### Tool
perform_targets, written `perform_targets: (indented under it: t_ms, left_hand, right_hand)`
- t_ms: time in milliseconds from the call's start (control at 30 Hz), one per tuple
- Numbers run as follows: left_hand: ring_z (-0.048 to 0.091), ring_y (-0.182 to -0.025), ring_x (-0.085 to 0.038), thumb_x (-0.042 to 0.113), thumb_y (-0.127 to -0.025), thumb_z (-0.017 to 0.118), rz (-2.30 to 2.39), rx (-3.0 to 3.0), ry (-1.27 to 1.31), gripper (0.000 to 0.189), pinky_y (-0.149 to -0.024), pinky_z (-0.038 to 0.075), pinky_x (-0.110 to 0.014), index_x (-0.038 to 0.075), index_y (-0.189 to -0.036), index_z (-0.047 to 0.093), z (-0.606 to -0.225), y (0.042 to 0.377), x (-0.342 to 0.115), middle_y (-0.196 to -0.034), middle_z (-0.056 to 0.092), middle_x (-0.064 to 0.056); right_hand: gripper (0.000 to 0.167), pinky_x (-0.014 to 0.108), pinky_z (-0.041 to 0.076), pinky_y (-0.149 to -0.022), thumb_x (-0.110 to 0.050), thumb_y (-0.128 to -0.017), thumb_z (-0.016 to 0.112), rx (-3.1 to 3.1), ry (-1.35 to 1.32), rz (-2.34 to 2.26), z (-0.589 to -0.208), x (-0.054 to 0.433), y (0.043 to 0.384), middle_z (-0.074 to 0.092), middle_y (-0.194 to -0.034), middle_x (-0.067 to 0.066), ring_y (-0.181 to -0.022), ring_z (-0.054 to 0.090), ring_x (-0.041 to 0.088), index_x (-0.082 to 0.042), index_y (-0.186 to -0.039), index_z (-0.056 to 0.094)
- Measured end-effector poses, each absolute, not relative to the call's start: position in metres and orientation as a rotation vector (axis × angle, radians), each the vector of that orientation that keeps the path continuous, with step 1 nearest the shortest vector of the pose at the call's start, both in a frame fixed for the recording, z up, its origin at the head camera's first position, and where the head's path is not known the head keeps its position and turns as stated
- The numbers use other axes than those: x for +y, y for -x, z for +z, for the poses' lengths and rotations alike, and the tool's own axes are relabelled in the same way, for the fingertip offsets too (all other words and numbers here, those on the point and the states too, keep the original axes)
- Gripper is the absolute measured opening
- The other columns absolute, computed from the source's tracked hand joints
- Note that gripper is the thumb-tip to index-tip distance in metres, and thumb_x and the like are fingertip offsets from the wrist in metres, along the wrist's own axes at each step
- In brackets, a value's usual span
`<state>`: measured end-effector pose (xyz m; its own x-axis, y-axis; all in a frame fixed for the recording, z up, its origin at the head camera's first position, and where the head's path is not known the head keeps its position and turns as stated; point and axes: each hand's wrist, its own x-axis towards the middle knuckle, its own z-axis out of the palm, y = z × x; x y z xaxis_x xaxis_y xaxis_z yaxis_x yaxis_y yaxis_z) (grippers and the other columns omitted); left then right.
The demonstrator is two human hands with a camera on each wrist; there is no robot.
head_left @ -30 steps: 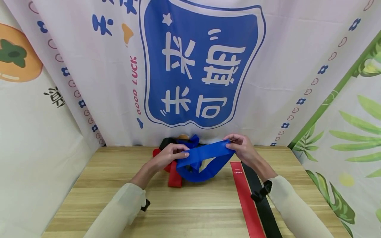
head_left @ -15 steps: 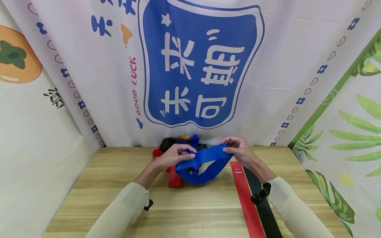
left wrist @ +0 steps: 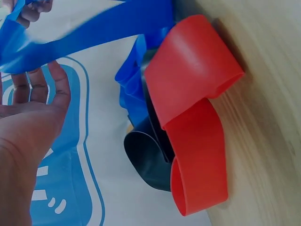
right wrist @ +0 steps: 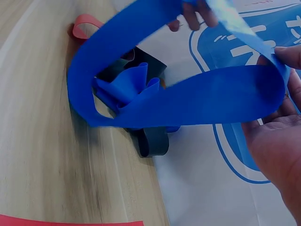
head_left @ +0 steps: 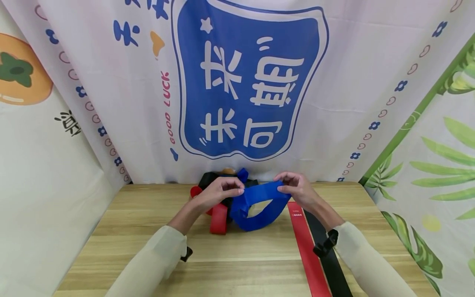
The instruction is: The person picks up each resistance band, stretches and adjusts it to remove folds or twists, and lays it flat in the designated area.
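A blue resistance band loop is held up over the back of the table, its lower part sagging in a wide curve. My left hand pinches its left end between thumb and fingers. At the opposite end my right hand has its thumb on the band, with the fingers behind; the right wrist view shows the loop bending round them. Just behind and below the left hand lies a pile of bands: a folded red band, a curled black band and a crumpled blue band.
To the right, a red band and a black band lie flat side by side on the wooden table, under the right forearm. A printed white curtain hangs along the table's back edge.
The left hand has shifted right along the blue band, closer to the right hand. The right hand has dipped slightly, and the upper stretch of band between the hands is shorter.
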<state>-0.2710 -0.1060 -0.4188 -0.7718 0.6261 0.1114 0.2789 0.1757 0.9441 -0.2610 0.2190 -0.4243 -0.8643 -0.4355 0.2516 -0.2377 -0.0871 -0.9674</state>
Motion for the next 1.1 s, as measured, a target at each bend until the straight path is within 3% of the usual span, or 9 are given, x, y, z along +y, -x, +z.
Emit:
perform_targets:
  t_ms: [167,433,600,733,967,1100]
  left_hand:
    - [0.060,-0.111,-0.031,0.021,-0.108,0.060,1.722,2.084,-0.847,0.018,-0.103,0.052,-0.050,0.007,-0.114,0.070,-0.411,0.273,-0.104,-0.109,0.064,-0.010]
    - [0.061,-0.104,-0.026,0.019,-0.108,0.058,1.827,1.950,-0.805,0.014,-0.103,0.053,-0.045,0.010,-0.109,0.068,-0.400,0.272,-0.098,-0.106,0.062,-0.007]
    - [0.056,-0.094,-0.023,0.017,-0.108,0.056,1.896,1.864,-0.780,0.013,-0.089,0.051,-0.031,0.011,-0.107,0.067,-0.392,0.270,-0.094,-0.099,0.058,-0.005]
    - [0.052,-0.092,-0.021,0.018,-0.107,0.058,1.907,1.861,-0.758,0.011,-0.080,0.046,-0.028,0.010,-0.108,0.065,-0.388,0.269,-0.093,-0.097,0.055,-0.005]
    - [0.053,-0.101,-0.025,0.020,-0.104,0.064,1.919,1.886,-0.740,0.012,-0.087,0.049,-0.033,0.010,-0.111,0.063,-0.380,0.266,-0.090,-0.102,0.056,-0.006]
    - [0.052,-0.102,-0.025,0.015,-0.103,0.063,1.961,1.859,-0.750,0.012,-0.089,0.048,-0.030,0.008,-0.113,0.060,-0.376,0.266,-0.089,-0.102,0.055,-0.006]
  right_hand:
    - [0.021,0.020,0.050,-0.080,0.006,-0.097,0.064,2.024,0.765,-2.072,-0.428,0.221,0.260,0.069,-0.107,0.001,-0.095,0.056,0.018,-0.002,-0.116,0.071]
    - [0.027,0.021,0.049,-0.074,-0.001,-0.098,0.069,2.108,0.745,-1.972,-0.438,0.219,0.257,0.066,-0.103,0.006,-0.088,0.056,0.018,0.010,-0.122,0.065]
    - [0.027,0.023,0.056,-0.078,-0.002,-0.098,0.068,2.077,0.763,-1.941,-0.446,0.216,0.254,0.070,-0.101,0.004,-0.087,0.063,0.017,0.010,-0.123,0.065]
    - [0.027,0.025,0.058,-0.078,-0.002,-0.098,0.069,2.041,0.755,-1.916,-0.456,0.214,0.252,0.072,-0.099,0.003,-0.085,0.066,0.016,0.009,-0.123,0.066]
    - [0.029,0.028,0.058,-0.082,-0.011,-0.098,0.073,2.060,0.731,-1.741,-0.473,0.207,0.244,0.072,-0.101,0.008,-0.089,0.066,0.018,0.006,-0.122,0.069]
    - [0.022,0.025,0.053,-0.078,-0.011,-0.098,0.074,2.083,0.774,-1.635,-0.485,0.202,0.240,0.068,-0.095,0.005,-0.085,0.062,0.016,0.003,-0.115,0.072]
